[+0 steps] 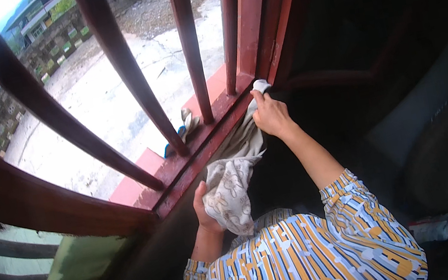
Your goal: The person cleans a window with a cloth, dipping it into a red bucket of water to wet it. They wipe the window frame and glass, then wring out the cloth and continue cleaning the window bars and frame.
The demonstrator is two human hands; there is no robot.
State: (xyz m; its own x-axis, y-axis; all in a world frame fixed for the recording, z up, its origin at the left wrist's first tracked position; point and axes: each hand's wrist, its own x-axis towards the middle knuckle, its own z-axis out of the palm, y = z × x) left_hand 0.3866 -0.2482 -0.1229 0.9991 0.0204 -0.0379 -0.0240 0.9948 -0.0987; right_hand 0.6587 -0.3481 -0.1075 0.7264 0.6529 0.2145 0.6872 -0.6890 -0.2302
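A patterned, off-white cloth (pixel 229 195) is bunched in my left hand (pixel 206 210), just inside the window and in front of my body. From there the cloth runs as a long, creased length up to my right hand (pixel 272 114). My right fingers press a whitish end of it against the lower right corner of the dark red wooden window frame (pixel 207 147). The middle stretch of cloth hangs along the inner side of the sill.
Upright red wooden bars (pixel 189 47) cross the window opening. A glove-like item (pixel 189 123) with a blue edge lies on the outer ledge behind them. At lower left is a pale green panel (pixel 79 264). A small packet (pixel 430 228) shows at lower right in dim light.
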